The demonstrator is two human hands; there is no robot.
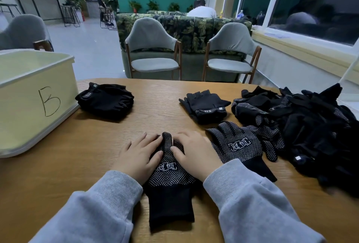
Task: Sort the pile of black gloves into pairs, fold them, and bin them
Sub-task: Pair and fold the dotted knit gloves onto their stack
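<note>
Dotted glove [171, 176] marked 冠恒, both hands flat on it; bin [29, 95] marked "B".

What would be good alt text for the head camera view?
Both hands, left hand and right hand, press flat on a black white-dotted knit glove on a wooden table. A matching dotted glove and a black glove pile lie right; a pale yellow plastic bin marked B stands left.

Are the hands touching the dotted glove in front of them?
Touching. The head view shows the left hand and the right hand both lying flat on the dotted glove, with their fingers pressing its finger end.
</note>
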